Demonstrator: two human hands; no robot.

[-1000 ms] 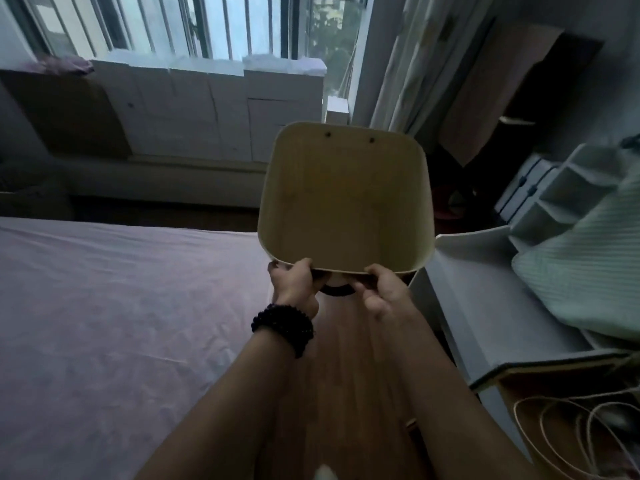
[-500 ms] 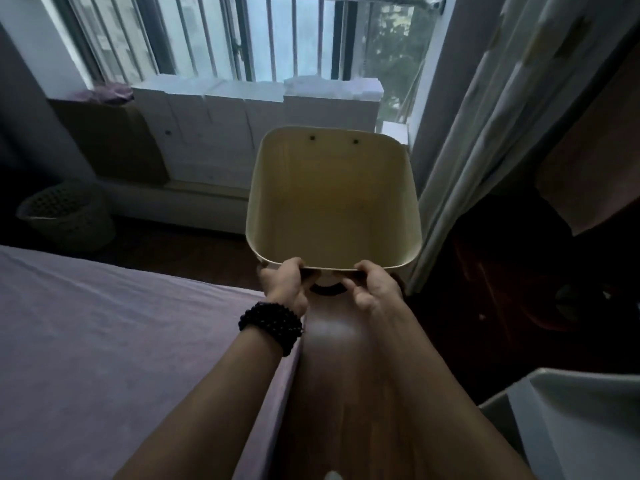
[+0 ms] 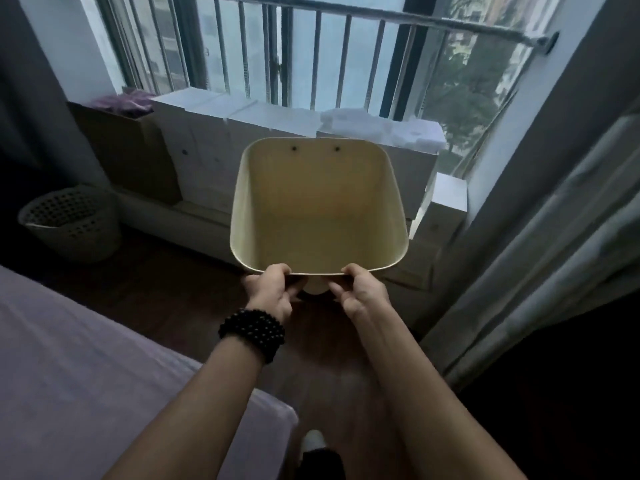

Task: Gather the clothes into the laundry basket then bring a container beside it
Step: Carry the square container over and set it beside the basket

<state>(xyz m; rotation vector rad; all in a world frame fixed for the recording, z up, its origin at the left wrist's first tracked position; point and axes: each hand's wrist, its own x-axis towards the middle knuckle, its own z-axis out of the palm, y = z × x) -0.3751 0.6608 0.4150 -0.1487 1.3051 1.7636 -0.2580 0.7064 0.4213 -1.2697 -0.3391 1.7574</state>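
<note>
2 hands, left hand (image 3: 270, 292), right hand (image 3: 363, 292), grip closed on container (image 3: 317, 206) rim

I saw a lilac bed (image 3: 86, 375), white boxes (image 3: 277, 123) under the barred window (image 3: 311, 46), and a grey curtain (image 3: 554, 237).

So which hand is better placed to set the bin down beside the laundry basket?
Left, probably. Both hands grip the bin's near rim, but the laundry basket stands on the floor to the left, on the left hand's side; the right hand is farther.
</note>
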